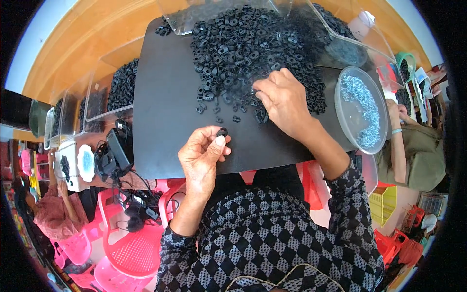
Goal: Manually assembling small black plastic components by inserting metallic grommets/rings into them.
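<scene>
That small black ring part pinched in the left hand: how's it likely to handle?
Probably light: the left hand holds the black ring part with just its fingers. Likely stiff enough, since it keeps its shape in the pinch. Loose ones by the right hand lie flat on the black mat, so rolling seems unlikely.

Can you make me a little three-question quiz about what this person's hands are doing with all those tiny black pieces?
1. True or false: the left hand pinches one small black part at its fingertips.
2. Where does the right hand rest? A) in the round clear tub of silvery bits B) on the edge of the pile of black parts C) on a pink chair
3. Fill in: the pile lies on a ____ mat.

Key: 1 true; 2 B; 3 black.
</scene>
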A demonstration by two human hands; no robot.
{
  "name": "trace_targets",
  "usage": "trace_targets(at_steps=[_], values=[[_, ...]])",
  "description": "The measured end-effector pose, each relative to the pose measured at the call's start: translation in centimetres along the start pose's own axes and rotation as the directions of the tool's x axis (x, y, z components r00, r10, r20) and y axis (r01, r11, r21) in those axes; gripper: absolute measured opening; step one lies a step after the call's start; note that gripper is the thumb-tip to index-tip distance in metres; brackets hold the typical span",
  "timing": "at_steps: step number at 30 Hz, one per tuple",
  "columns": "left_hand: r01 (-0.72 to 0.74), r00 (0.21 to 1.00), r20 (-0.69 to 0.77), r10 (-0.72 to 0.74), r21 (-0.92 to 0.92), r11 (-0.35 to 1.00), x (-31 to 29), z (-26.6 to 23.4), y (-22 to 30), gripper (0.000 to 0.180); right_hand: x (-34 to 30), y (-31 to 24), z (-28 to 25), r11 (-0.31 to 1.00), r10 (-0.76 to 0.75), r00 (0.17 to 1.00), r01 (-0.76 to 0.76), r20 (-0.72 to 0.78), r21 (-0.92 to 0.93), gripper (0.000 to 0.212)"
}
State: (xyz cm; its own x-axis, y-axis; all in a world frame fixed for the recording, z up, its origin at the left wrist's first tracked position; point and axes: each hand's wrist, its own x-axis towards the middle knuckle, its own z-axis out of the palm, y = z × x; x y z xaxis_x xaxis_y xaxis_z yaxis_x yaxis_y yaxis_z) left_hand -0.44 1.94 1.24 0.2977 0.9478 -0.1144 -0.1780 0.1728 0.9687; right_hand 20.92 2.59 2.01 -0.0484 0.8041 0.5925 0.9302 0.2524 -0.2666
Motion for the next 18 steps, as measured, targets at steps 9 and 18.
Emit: trace_targets(at_steps=[9, 18], values=[[0.015, 1.000, -0.008, -0.015, -0.006, 1.000, 0.0, -0.2, 0.0, 0.016, 2.5, 0.8, 0.6, 0.982, -0.104, 0.942, 0.148, 0.318, -0.117, 0.006], [0.028, 1.000, -0.010, -0.027, 0.021, 0.999, -0.1, -0.3, 0.2, 0.016, 1.9, 0.6, 0.7, 0.993, -0.102, 0.958, 0.114, 0.268, -0.029, 0.010]])
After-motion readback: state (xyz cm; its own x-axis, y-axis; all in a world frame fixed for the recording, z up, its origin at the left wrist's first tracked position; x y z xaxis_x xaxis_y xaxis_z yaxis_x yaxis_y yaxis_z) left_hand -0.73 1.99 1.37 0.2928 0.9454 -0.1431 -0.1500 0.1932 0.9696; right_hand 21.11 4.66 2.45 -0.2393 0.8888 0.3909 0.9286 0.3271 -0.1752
